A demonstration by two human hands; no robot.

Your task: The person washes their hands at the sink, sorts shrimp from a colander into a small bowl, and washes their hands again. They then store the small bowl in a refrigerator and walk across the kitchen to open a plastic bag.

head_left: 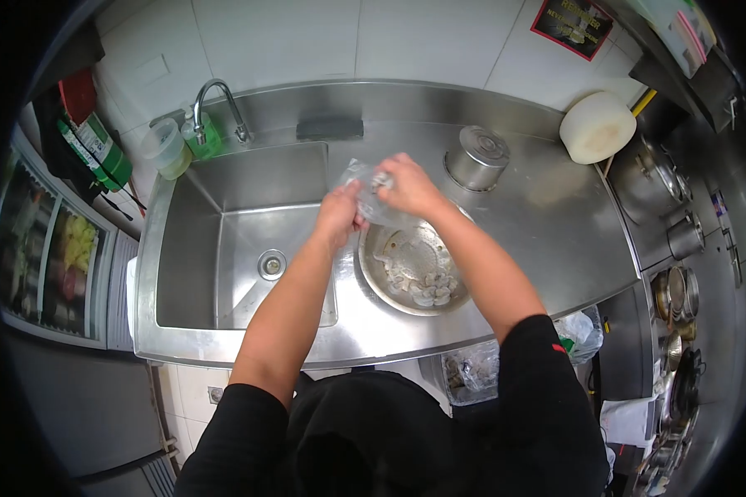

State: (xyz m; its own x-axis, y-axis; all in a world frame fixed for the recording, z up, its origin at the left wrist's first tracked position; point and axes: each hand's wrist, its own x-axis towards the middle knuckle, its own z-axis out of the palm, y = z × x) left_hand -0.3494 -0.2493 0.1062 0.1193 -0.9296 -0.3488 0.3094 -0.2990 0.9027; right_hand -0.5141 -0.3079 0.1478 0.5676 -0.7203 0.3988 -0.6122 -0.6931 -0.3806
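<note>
My left hand [338, 215] pinches the edge of a clear plastic bag [378, 212], held up over the back rim of a round metal bowl [370, 282]. Closed fingers of my right hand [409, 187] are at the bag's upper right side, with a small whitish piece [381, 180] showing at the fingertips. In the bowl lie several pale, wet pieces [429, 290] that look like raw shrimp, mostly toward the front right. Part of the bowl's back is hidden by the bag and my right forearm.
Left of the bowl is a deep steel sink [249, 215] with a curved faucet [222, 87]. A plastic tub [164, 149] and green soap bottle [203, 137] stand at its corner. A lidded steel pot [477, 159] sits behind right. A white round board [598, 127] leans farther right.
</note>
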